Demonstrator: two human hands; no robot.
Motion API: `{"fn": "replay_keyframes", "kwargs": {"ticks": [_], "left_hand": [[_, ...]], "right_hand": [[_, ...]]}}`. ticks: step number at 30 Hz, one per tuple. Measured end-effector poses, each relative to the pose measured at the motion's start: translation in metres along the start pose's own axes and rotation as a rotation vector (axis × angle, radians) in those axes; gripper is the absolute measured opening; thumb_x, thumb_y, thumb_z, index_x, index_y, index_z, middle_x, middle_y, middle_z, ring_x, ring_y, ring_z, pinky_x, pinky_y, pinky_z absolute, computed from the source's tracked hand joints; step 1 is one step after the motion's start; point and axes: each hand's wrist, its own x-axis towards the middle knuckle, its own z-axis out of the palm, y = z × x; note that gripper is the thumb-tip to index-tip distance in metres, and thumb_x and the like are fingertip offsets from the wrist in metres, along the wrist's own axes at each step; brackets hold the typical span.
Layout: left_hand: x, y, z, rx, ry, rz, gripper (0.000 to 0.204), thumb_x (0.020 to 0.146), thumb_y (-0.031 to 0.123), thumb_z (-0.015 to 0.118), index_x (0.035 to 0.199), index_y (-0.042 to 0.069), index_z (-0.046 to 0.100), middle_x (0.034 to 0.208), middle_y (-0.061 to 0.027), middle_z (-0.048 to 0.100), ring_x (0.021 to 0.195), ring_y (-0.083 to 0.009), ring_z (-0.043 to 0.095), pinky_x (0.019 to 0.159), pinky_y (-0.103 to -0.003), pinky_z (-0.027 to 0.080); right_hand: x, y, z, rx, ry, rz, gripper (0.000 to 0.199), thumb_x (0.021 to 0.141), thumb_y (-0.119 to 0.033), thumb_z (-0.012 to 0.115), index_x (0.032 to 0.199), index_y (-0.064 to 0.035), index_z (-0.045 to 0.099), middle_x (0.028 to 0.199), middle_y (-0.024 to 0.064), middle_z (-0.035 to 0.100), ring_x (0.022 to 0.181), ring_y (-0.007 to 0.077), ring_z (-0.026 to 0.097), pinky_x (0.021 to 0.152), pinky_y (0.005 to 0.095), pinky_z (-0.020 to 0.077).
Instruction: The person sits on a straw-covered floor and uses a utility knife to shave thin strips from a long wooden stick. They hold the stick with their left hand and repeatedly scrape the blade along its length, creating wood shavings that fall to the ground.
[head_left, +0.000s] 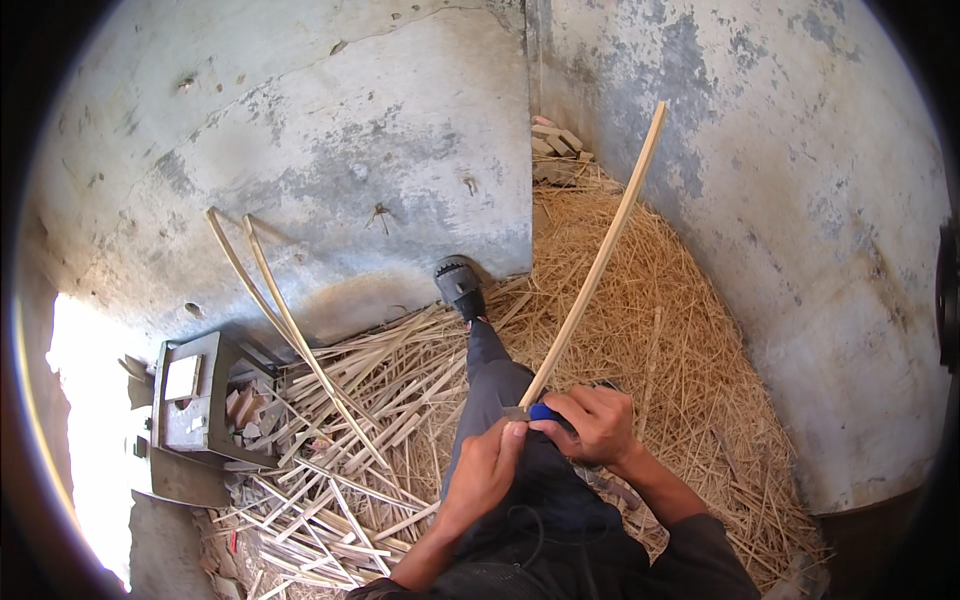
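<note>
A long, pale wooden strip (pixel 598 262) slants up and away from my hands toward the far right wall, its near end at my fingers. My left hand (pixel 484 472) is closed on that near end, thumb on top. In my right hand (pixel 597 426) is a knife with a blue and dark handle (pixel 543 412), gripped in curled fingers. Its short grey blade (pixel 514 413) lies against the strip, right by my left thumb. Both hands are close together over my dark-trousered leg (pixel 492 395). The strip's very end is hidden by my left hand.
Loose wooden strips (pixel 385 385) are heaped on the floor at left. Thin shavings (pixel 660 340) cover the right side. Two strips (pixel 283 318) lean against the peeling wall (pixel 400 130). A metal box (pixel 200 400) stands at left, with rubble beside it. Bricks (pixel 558 143) lie in the far corner.
</note>
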Motion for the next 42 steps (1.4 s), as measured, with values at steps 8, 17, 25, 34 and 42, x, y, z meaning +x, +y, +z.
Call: {"fn": "replay_keyframes", "kwargs": {"ticks": [8, 17, 25, 34, 42], "left_hand": [[-0.004, 0.001, -0.005, 0.020, -0.003, -0.038, 0.034, 0.116, 0.027, 0.052, 0.106, -0.002, 0.066, 0.074, -0.0280, 0.060, 0.071, -0.0534, 0.059, 0.063, -0.049, 0.048], [-0.041, -0.019, -0.009, 0.083, -0.063, -0.135, 0.051, 0.118, 0.039, 0.046, 0.092, -0.002, 0.063, 0.067, -0.0130, 0.057, 0.060, -0.0267, 0.056, 0.062, -0.043, 0.046], [-0.072, -0.036, -0.018, 0.091, -0.108, -0.237, 0.044, 0.117, 0.035, 0.050, 0.101, -0.003, 0.065, 0.072, -0.0246, 0.061, 0.066, -0.0478, 0.060, 0.065, -0.050, 0.049], [-0.094, -0.052, -0.032, 0.120, -0.090, -0.328, 0.047, 0.117, 0.037, 0.049, 0.098, -0.003, 0.066, 0.071, -0.0224, 0.061, 0.063, -0.0418, 0.061, 0.065, -0.049, 0.049], [-0.149, -0.115, -0.052, -0.021, -0.160, -0.399, 0.052, 0.119, 0.040, 0.045, 0.093, -0.001, 0.067, 0.065, -0.0082, 0.060, 0.056, -0.0205, 0.059, 0.057, -0.038, 0.047]], "right_hand": [[0.004, -0.001, 0.000, -0.012, 0.021, -0.021, 0.031, 0.093, -0.040, 0.084, 0.098, -0.0105, 0.075, 0.069, 0.0037, 0.060, 0.055, 0.0229, 0.062, 0.050, 0.0363, 0.0475], [0.011, 0.038, -0.012, 0.021, 0.147, 0.141, 0.032, 0.096, -0.037, 0.082, 0.098, -0.0055, 0.078, 0.081, 0.0089, 0.073, 0.062, 0.0259, 0.071, 0.055, 0.0368, 0.0535], [0.027, 0.106, -0.016, -0.040, 0.181, 0.251, 0.036, 0.100, -0.038, 0.078, 0.103, -0.0020, 0.079, 0.088, 0.0121, 0.077, 0.070, 0.0251, 0.076, 0.062, 0.0345, 0.0580], [0.064, 0.176, -0.001, -0.068, 0.156, 0.311, 0.048, 0.106, -0.049, 0.069, 0.107, -0.0025, 0.080, 0.076, 0.0081, 0.074, 0.061, 0.0192, 0.067, 0.054, 0.0343, 0.0497], [0.041, 0.348, -0.051, -0.275, 0.142, 0.834, 0.055, 0.108, -0.053, 0.063, 0.116, -0.0012, 0.080, 0.095, 0.0165, 0.079, 0.085, 0.0270, 0.074, 0.077, 0.0427, 0.0548]]}}
